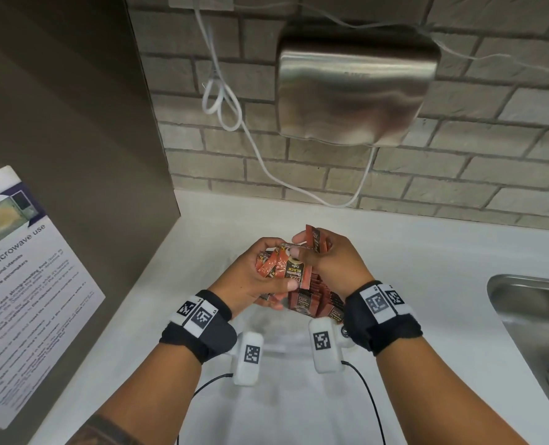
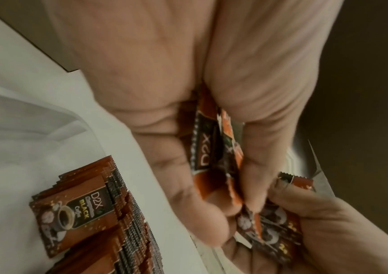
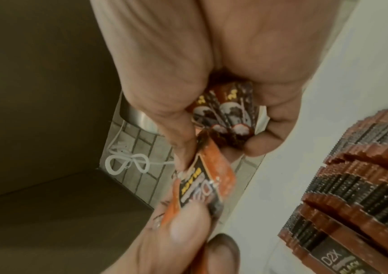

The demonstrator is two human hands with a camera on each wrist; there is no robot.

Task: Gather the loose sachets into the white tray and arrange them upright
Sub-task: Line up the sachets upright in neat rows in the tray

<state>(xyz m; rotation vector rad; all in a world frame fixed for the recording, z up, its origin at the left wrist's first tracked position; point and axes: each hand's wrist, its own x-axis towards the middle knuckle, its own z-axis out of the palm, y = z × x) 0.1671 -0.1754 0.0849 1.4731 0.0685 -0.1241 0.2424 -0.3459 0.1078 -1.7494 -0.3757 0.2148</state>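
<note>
Two handfuls of D2X black coffee sachets are up off the counter, held together just above the white tray [image 1: 268, 343]. The left hand [image 1: 256, 277] clenches a jumbled bunch of sachets [image 1: 274, 263] whose long axes point every which way. The right hand [image 1: 330, 263] grips a smaller bundle [image 1: 314, 240] between thumb and fingers, long axis roughly vertical, and its thumb touches the left hand's bunch.

A row of upright sachets [image 2: 99, 218] already stands in the tray, directly below and slightly toward the person from both hands, packed face to face on the tray's right side. The right hand is the nearer to that row; the bare tray floor lies under the left wrist. The coming move likely turns on squaring the loose sachets to the row's upright axis, then lowering them straight down beside it.
</note>
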